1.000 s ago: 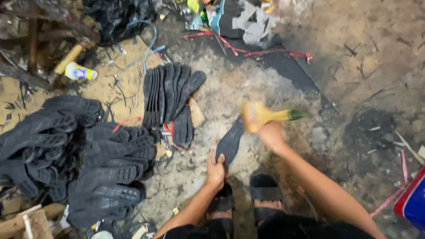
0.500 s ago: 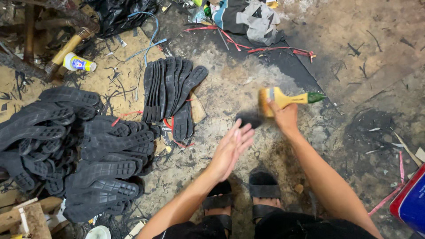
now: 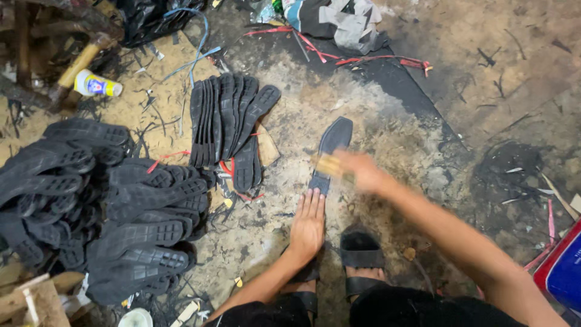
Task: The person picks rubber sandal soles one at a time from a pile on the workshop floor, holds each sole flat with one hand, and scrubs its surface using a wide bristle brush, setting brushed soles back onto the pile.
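**Now brushing: a black sole pinned flat on the stained floor**

Plainly, the landmark is the black sole (image 3: 330,152) lying lengthwise on the pale, glue-stained floor (image 3: 387,121). Far to its upper left lies a small bottle (image 3: 97,85), white with a yellow cap end and a coloured label, beside a wooden handle (image 3: 78,63). At the lower right frame edge, well apart from the sole, stands a red and blue container (image 3: 563,272). Above the sole lies a crumpled grey and white cloth (image 3: 345,21), with red strips (image 3: 375,60) between.

Left of the sole is a fanned row of black soles (image 3: 227,124), and further left a large heap of soles (image 3: 91,200).

The left hand (image 3: 307,227) lies open and flat, fingertips pressing the sole's near end. The right hand (image 3: 363,172) is wrapped around a yellow brush (image 3: 331,166), blurred over the sole's middle.

Half a second earlier the left hand hovered raised with nothing under it, and the brush was held further right, off the sole.
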